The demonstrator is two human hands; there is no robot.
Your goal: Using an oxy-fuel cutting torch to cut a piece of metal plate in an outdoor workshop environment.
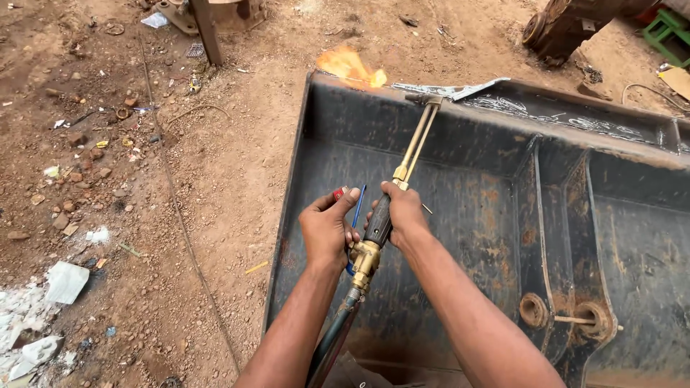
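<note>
The right hand (404,213) is closed around the black handle of a brass torch (392,190). Its two thin brass tubes reach up to the rusty, dark steel edge of a big bucket (460,237). An orange flame (350,68) burns there at the tip. The left hand (325,228) has its fingers pinched on the small red knob (338,192) beside the handle. Two smooth hoses (332,341) hang from the brass end. The ground (144,215) is reddish dirt with stones and paper scraps.

Reddish dirt ground (215,165), scattered litter (65,280), daylight.
</note>
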